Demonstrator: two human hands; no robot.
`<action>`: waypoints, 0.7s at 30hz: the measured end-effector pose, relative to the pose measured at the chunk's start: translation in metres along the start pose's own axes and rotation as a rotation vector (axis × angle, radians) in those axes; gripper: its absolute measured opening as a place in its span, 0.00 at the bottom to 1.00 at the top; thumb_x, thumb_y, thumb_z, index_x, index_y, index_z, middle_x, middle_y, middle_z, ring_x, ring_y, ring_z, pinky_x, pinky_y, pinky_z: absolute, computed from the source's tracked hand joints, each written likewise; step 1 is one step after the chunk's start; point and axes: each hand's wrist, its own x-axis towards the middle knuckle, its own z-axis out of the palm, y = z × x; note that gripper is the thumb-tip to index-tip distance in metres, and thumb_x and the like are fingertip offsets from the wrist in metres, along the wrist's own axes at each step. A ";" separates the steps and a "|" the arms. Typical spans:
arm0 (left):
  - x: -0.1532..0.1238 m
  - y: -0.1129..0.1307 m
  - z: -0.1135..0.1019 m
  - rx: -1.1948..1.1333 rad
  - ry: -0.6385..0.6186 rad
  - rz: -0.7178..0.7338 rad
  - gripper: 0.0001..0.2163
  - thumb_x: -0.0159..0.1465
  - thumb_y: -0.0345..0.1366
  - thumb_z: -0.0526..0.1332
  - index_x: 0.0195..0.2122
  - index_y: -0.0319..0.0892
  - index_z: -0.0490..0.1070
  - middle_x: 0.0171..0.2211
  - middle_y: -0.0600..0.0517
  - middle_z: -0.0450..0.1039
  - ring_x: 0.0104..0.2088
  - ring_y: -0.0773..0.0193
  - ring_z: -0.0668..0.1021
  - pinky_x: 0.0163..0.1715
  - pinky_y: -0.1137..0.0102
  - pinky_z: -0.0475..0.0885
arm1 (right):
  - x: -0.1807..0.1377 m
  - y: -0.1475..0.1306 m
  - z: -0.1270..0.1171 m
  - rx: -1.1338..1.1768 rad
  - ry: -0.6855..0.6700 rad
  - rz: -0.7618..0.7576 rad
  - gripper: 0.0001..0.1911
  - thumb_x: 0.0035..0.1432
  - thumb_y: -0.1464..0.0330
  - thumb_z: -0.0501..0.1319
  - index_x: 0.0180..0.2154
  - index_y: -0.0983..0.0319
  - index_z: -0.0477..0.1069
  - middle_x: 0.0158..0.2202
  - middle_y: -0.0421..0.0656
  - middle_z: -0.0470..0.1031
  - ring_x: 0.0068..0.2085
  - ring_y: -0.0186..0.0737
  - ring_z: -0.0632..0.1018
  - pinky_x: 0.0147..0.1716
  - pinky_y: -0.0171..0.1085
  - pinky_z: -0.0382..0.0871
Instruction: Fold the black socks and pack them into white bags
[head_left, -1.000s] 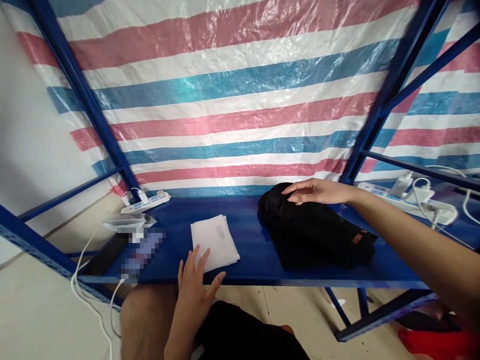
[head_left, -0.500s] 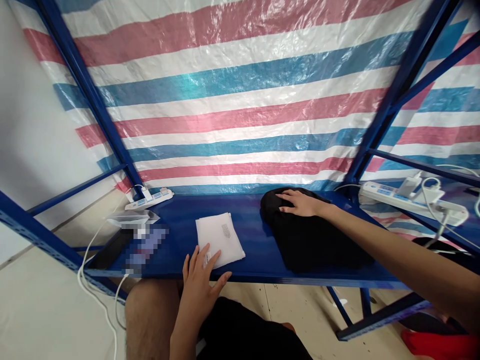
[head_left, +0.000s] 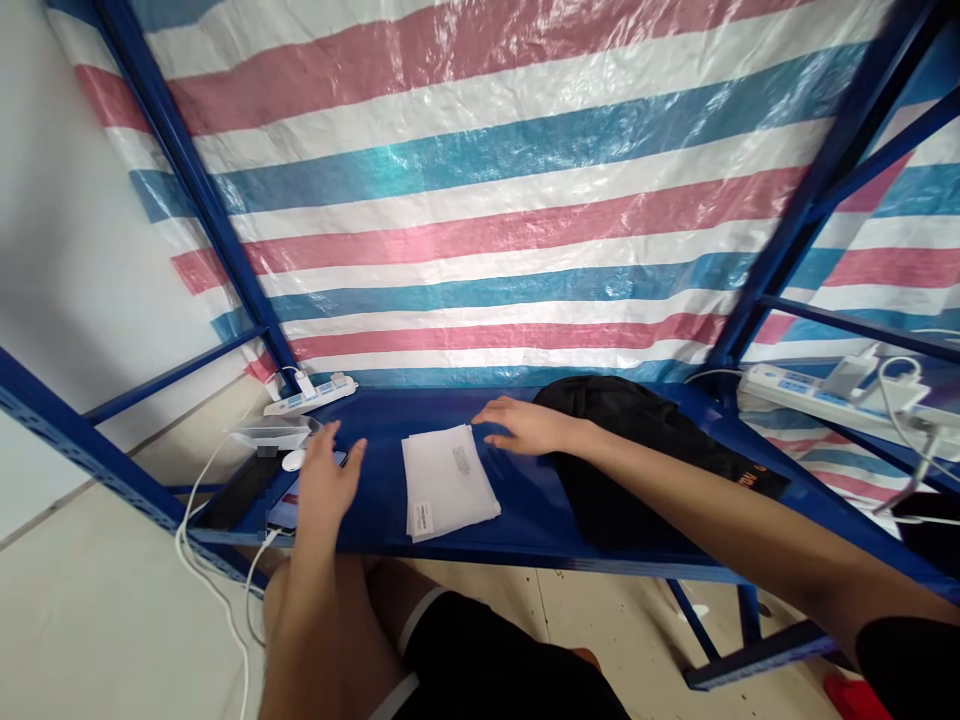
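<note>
A stack of white flat bags point(head_left: 448, 480) lies on the blue shelf point(head_left: 525, 520) in front of me. My left hand point(head_left: 326, 482) hovers open, fingers spread, over the left part of the shelf, above a phone point(head_left: 289, 500). My right hand point(head_left: 523, 425) is open and reaches across to the far right corner of the white stack, fingers stretched out just over the shelf. A folded black garment point(head_left: 645, 450) with a small orange print lies on the shelf to the right, under my right forearm.
A white power strip point(head_left: 309, 394) sits at the shelf's back left, with white cables point(head_left: 202, 560) hanging down. Another power strip point(head_left: 817, 392) with chargers lies on the right. Blue uprights point(head_left: 199, 195) frame the shelf; a striped tarp point(head_left: 487, 200) hangs behind.
My right hand left the black garment and moved left to the white stack. My left hand lifted off the stack's near edge and moved left over the phone.
</note>
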 end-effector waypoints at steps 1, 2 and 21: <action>0.017 -0.008 -0.008 0.117 0.084 -0.008 0.26 0.71 0.46 0.62 0.68 0.42 0.69 0.69 0.37 0.65 0.61 0.43 0.77 0.65 0.48 0.71 | 0.005 -0.004 0.009 -0.004 -0.007 -0.026 0.24 0.69 0.61 0.64 0.64 0.56 0.75 0.56 0.51 0.80 0.56 0.58 0.78 0.59 0.55 0.72; 0.033 -0.016 -0.016 0.224 0.145 -0.061 0.26 0.71 0.47 0.62 0.68 0.43 0.69 0.70 0.35 0.63 0.62 0.39 0.76 0.65 0.45 0.70 | 0.009 -0.007 0.016 -0.013 -0.023 -0.046 0.25 0.70 0.62 0.63 0.66 0.56 0.73 0.57 0.52 0.79 0.57 0.58 0.78 0.59 0.56 0.72; 0.100 0.021 0.037 0.179 0.126 0.048 0.14 0.69 0.33 0.58 0.52 0.37 0.78 0.51 0.40 0.80 0.50 0.50 0.81 0.58 0.60 0.72 | 0.032 0.003 0.030 0.068 -0.101 -0.040 0.24 0.71 0.61 0.63 0.65 0.55 0.74 0.63 0.51 0.75 0.62 0.57 0.77 0.60 0.53 0.74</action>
